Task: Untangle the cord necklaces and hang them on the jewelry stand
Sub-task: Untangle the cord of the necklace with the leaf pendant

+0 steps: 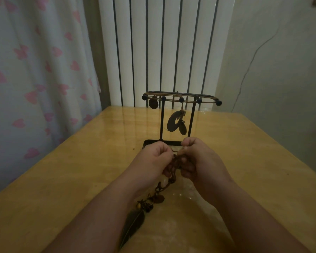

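We've got the tangle (174, 166) right in front of the stand (169, 142), close above its base, and both hands are on it. The left hand (153, 159) pinches a strand from one side and the right hand (199, 157) pinches the knot from the other, fingers curled in tight, so we can tease the loops apart. A feather (133, 223) and a small disc (160, 199) trail away from the stand toward us, between the forearms; we'd say that keeps their weight out of the knot. On the stand's top bar cords are already looped, with a round pendant (153, 103) and an oval ring (175, 123) hanging below, so part of the job looks done. The stand sits on the table (62, 179), with a radiator (164, 52) behind it and a curtain (35, 70) to its left.
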Available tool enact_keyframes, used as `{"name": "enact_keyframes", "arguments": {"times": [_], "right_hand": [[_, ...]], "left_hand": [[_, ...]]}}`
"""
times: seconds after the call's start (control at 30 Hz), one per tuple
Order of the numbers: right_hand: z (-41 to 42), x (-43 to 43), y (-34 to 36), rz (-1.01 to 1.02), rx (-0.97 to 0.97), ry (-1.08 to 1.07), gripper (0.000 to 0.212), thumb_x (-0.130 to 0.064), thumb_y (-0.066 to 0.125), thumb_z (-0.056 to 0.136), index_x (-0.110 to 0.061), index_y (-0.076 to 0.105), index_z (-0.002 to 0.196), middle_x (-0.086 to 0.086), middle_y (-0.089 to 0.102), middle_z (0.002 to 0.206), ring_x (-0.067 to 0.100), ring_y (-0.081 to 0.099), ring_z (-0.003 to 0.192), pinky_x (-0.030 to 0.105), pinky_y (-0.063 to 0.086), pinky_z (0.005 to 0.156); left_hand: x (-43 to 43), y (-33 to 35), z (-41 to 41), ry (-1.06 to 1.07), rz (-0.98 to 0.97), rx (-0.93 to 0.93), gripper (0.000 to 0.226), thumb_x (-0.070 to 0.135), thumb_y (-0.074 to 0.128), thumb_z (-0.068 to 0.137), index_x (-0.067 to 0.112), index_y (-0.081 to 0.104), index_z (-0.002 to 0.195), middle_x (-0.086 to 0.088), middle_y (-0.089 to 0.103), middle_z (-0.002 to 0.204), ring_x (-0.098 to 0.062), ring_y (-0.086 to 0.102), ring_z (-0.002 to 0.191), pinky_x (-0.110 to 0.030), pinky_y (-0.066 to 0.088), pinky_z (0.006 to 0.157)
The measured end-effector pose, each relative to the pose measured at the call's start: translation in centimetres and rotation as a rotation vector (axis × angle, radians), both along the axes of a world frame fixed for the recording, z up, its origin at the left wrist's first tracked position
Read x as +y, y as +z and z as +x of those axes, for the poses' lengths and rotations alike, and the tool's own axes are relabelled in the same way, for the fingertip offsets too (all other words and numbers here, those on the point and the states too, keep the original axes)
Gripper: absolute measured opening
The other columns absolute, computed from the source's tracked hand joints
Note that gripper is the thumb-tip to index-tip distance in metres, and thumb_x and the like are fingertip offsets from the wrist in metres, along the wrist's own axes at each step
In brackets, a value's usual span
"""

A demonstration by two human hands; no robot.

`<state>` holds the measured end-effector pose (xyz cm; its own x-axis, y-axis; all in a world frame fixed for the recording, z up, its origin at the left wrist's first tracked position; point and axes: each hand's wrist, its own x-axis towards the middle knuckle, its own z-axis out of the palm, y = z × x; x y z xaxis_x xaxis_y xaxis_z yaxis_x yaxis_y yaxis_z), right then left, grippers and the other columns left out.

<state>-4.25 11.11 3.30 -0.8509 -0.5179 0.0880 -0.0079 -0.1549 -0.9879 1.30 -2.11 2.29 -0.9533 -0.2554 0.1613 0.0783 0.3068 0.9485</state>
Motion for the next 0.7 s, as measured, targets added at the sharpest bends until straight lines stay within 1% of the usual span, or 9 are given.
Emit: {"name": "enact_keyframes", "arguments": {"times": [0.07, 0.1, 0.17, 0.27, 0.33, 0.43, 0.57, 0.63, 0.7], "right_hand": [[-0.2, 0.0, 0.1, -0.002, -0.038, 0.013, 0.014, -0.009, 0.047, 0.091, -0.015, 0.056, 0.081, 0.0, 0.043, 0.059, 0.013, 0.036, 0.052, 0.029, 0.028, 0.052], [-0.3, 0.1, 0.0, 0.003, -0.007, 0.032, 0.014, -0.007, 0.047, 0.089, -0.015, 0.056, 0.08, -0.002, 0.044, 0.059, 0.013, 0.037, 0.052, 0.027, 0.029, 0.051], [-0.4, 0.4, -0.4, -0.022, 0.076, 0.095, 0.01, -0.01, 0.051, 0.079, -0.018, 0.058, 0.078, -0.005, 0.048, 0.06, 0.013, 0.042, 0.055, 0.026, 0.034, 0.051], [-0.6, 0.9, -0.8, -0.081, 0.067, 0.129, 0.015, -0.011, 0.05, 0.067, -0.016, 0.06, 0.078, -0.002, 0.053, 0.066, 0.015, 0.046, 0.062, 0.027, 0.038, 0.053], [-0.8, 0.8, -0.8, -0.099, 0.064, 0.12, 0.017, -0.009, 0.05, 0.067, -0.015, 0.063, 0.076, 0.001, 0.056, 0.069, 0.016, 0.048, 0.063, 0.027, 0.041, 0.053], [-0.8, 0.6, -0.9, -0.094, 0.086, 0.089, 0.018, -0.008, 0.05, 0.071, -0.017, 0.066, 0.074, 0.005, 0.058, 0.073, 0.02, 0.05, 0.067, 0.028, 0.043, 0.056], [-0.8, 0.7, -1.0, -0.096, 0.089, 0.082, 0.016, -0.006, 0.051, 0.079, -0.014, 0.065, 0.079, 0.012, 0.057, 0.081, 0.026, 0.05, 0.074, 0.031, 0.044, 0.061], [-0.9, 0.7, -1.0, -0.093, 0.088, 0.071, 0.019, -0.003, 0.05, 0.083, -0.014, 0.064, 0.08, 0.011, 0.057, 0.08, 0.026, 0.05, 0.073, 0.031, 0.043, 0.06], [-0.9, 0.6, -1.0, -0.072, 0.089, 0.053, 0.017, -0.007, 0.051, 0.078, -0.018, 0.065, 0.077, 0.007, 0.055, 0.074, 0.021, 0.047, 0.066, 0.029, 0.04, 0.056]], "left_hand": [[-0.1, 0.1, 0.0, 0.025, 0.021, 0.023, 0.017, 0.012, 0.051, 0.095, 0.015, 0.064, 0.084, -0.001, 0.065, 0.071, -0.015, 0.061, 0.068, -0.035, 0.055, 0.069], [-0.1, 0.1, 0.0, 0.035, 0.027, 0.039, 0.016, 0.01, 0.053, 0.093, 0.016, 0.064, 0.083, 0.0, 0.065, 0.07, -0.015, 0.061, 0.067, -0.033, 0.054, 0.068], [-0.1, 0.3, 0.1, 0.045, 0.048, 0.073, 0.014, 0.006, 0.056, 0.091, 0.015, 0.064, 0.085, -0.003, 0.066, 0.071, -0.016, 0.062, 0.067, -0.031, 0.053, 0.066], [-0.2, 0.5, 0.2, 0.046, 0.097, 0.099, 0.014, 0.006, 0.056, 0.092, 0.014, 0.067, 0.093, -0.006, 0.069, 0.078, -0.016, 0.064, 0.07, -0.029, 0.054, 0.067], [-0.3, 0.6, 0.2, 0.04, 0.132, 0.095, 0.018, 0.006, 0.054, 0.093, 0.013, 0.069, 0.099, -0.007, 0.07, 0.083, -0.015, 0.065, 0.073, -0.027, 0.054, 0.067], [-0.4, 0.6, 0.2, 0.019, 0.156, 0.077, 0.022, 0.006, 0.054, 0.092, 0.014, 0.073, 0.1, -0.006, 0.07, 0.081, -0.015, 0.064, 0.074, -0.028, 0.053, 0.068], [-0.5, 0.3, 0.2, 0.0, 0.078, 0.057, 0.018, 0.014, 0.059, 0.094, 0.021, 0.075, 0.1, -0.003, 0.073, 0.085, -0.016, 0.067, 0.078, -0.026, 0.053, 0.07], [-0.5, 0.2, 0.1, -0.001, 0.049, 0.046, 0.017, 0.015, 0.06, 0.094, 0.022, 0.073, 0.101, -0.001, 0.072, 0.083, -0.013, 0.066, 0.076, -0.024, 0.052, 0.069], [-0.5, 0.1, 0.0, 0.017, 0.068, 0.031, 0.017, 0.014, 0.057, 0.096, 0.02, 0.072, 0.1, 0.0, 0.069, 0.08, -0.011, 0.064, 0.073, -0.024, 0.051, 0.069]]}}
